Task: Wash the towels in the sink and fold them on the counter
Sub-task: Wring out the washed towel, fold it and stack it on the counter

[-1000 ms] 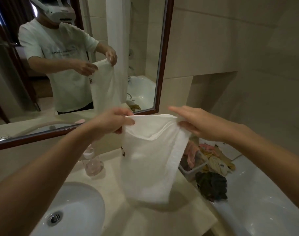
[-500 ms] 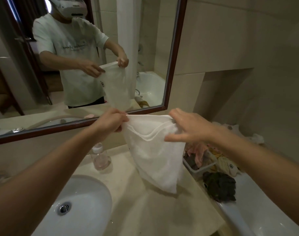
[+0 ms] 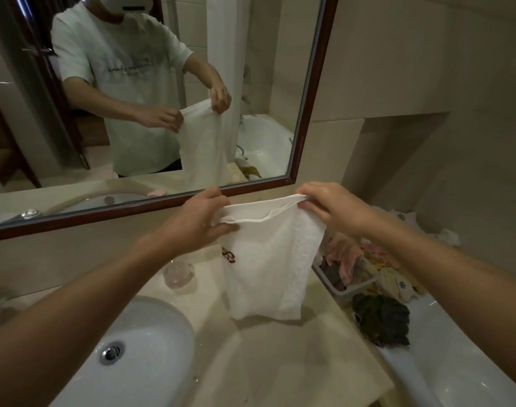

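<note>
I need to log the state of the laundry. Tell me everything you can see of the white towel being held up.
The white towel looks like soft terry cloth with a stitched hem and a small dark red mark near its left edge. It hangs doubled over, its top edges gathered, above the counter right of the sink. The left hand and right hand pinch its top corners; its bottom edge seems to reach the counter.

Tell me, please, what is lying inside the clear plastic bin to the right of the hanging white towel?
The bin holds a heap of crumpled cloths, pink, yellow and dark. The white towel and the right hand's forearm cover part of the heap, and the bin's bottom is buried.
</note>
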The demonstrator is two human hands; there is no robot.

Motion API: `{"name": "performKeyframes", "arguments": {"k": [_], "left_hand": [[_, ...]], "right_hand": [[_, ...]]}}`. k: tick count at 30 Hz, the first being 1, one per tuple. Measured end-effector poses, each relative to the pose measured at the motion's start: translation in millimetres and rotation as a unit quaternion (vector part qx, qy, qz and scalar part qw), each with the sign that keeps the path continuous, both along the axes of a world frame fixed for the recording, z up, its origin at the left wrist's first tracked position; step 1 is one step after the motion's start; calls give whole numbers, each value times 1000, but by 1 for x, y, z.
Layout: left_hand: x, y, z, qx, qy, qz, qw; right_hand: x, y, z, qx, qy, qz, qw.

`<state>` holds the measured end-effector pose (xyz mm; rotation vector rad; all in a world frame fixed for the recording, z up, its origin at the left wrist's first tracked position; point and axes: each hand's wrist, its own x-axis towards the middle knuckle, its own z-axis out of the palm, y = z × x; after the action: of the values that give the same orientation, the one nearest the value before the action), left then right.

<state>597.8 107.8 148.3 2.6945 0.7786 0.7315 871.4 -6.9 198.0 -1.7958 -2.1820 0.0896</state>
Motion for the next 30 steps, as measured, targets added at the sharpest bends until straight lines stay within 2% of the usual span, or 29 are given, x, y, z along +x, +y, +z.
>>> {"name": "performKeyframes", "arguments": {"k": [2, 5, 8, 10, 12, 14, 18, 20, 22, 25, 27, 30], "left_hand": [[8, 10, 8, 1, 13, 25, 1000], [27, 20, 21, 73, 45, 65, 994], [29, 14, 25, 156, -4, 82, 984], [14, 2, 17, 180, -42, 42, 982], [-7, -15, 2, 121, -67, -47, 989], [-25, -38, -22, 15, -73, -102, 992], [-44, -79, -89, -203, -18, -117, 972], [-48, -92, -126, -250, 55, -114, 960], [-50, -100, -155, -270, 127, -106, 948], [-43, -96, -175, -313, 147, -78, 935], [-36, -80, -180, -356, 109, -36, 927], [-19, -46, -187, -386, 14, 94, 917]], "right_hand": [[7, 9, 2, -2, -36, -14, 999], [15, 20, 0, 17, -117, -66, 991], [13, 12, -3, 118, -135, -76, 981], [5, -8, -6, 201, -131, -42, 970], [-3, -34, -18, 216, -115, -11, 969], [-10, -59, -43, 176, -76, 6, 981], [-23, -100, -117, 18, 46, 17, 999], [-31, -116, -154, -86, 101, 2, 991], [-35, -123, -186, -176, 145, -17, 974], [-36, -109, -212, -214, 174, -58, 960], [-33, -86, -217, -191, 187, -102, 958], [-24, -36, -225, -147, 215, -181, 948]]}}
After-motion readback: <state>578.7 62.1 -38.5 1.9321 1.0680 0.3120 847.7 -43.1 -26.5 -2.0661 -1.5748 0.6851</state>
